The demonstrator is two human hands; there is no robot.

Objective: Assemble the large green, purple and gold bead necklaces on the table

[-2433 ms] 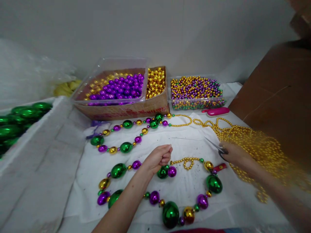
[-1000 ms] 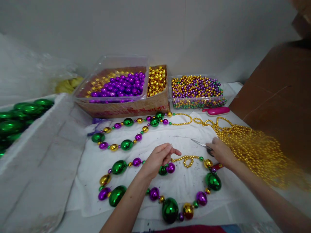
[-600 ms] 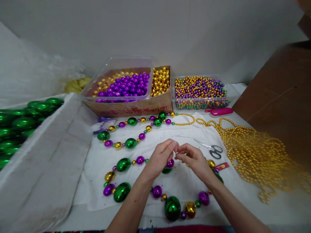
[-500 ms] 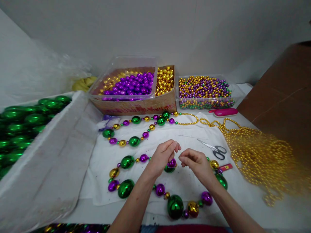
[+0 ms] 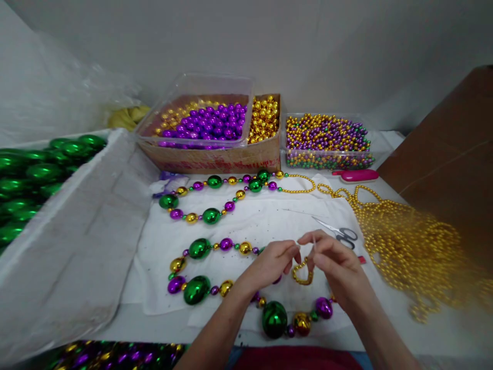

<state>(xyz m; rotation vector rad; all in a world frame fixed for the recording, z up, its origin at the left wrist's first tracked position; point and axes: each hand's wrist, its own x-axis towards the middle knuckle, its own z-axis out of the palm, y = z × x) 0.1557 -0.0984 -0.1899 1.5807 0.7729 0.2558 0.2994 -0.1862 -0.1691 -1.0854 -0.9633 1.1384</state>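
My left hand (image 5: pixel 271 263) and my right hand (image 5: pixel 334 259) meet over a white cloth (image 5: pixel 250 226), fingertips pinched on a thin string and a short loop of small gold beads (image 5: pixel 302 272). That loop belongs to a necklace of big green, purple and gold beads (image 5: pixel 274 318) lying in a ring around my hands. A second finished necklace (image 5: pixel 211 215) lies farther back on the cloth. Small scissors (image 5: pixel 339 232) rest just behind my right hand.
A cardboard box with purple beads (image 5: pixel 210 123) and gold beads (image 5: pixel 264 118) stands at the back, beside a clear tub of mixed small beads (image 5: pixel 327 139). Gold bead strands (image 5: pixel 408 246) pile at right, a pink tool (image 5: pixel 356 175) behind. A white box of green beads (image 5: pixel 34 174) sits left.
My right hand put down the scissors near the gold strands and came to meet the left. Both hands then moved nearer to me and took up the gold bead loop.
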